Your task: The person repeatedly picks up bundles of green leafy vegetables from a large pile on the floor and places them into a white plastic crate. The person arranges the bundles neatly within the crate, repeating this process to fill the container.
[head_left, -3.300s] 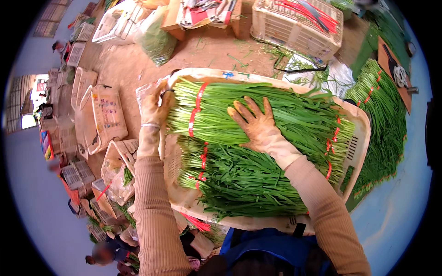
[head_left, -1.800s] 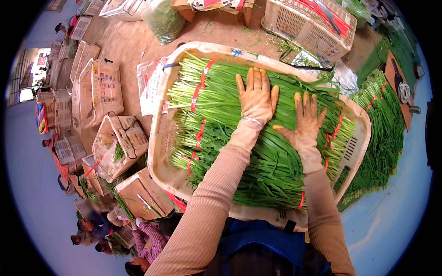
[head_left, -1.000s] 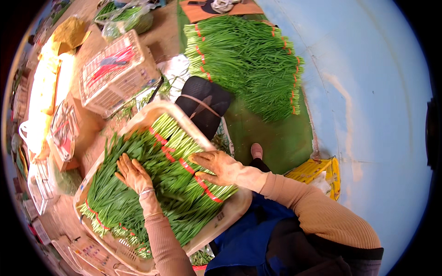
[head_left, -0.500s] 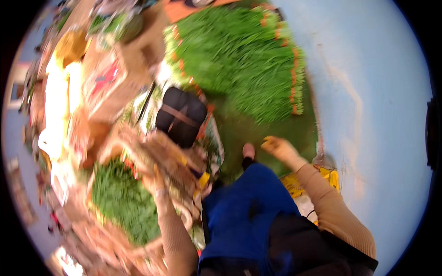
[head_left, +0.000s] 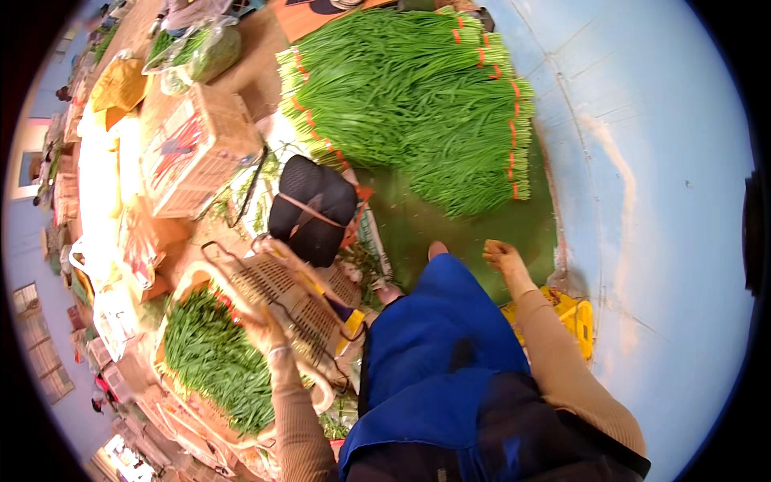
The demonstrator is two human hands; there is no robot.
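My left hand (head_left: 261, 328) is at the inner edge of a tan basket (head_left: 191, 281), beside the red bands of the leafy green bunches (head_left: 213, 353) inside it. Its fingers look stretched out and apart, with nothing visible gripped. My right hand (head_left: 504, 257) hangs in the air above the green mat (head_left: 474, 241), fingers loosely curled in and nothing showing in them. Ahead of me, garlic chives (head_left: 409, 104) lie stacked on the mat, their pale stem ends bound with orange bands and facing outward on both sides.
A black padded seat (head_left: 313, 209) with a strap stands left of the mat. Plastic crates (head_left: 181, 165) and a bag of greens (head_left: 213, 52) are beyond it. A yellow crate (head_left: 574, 321) sits by the blue wall (head_left: 642, 201) on my right. A person's sleeve (head_left: 189, 12) shows at the top.
My right hand has moved right and stays curled. My left hand is still at the basket, slightly lower in view. The picture has become sharper.
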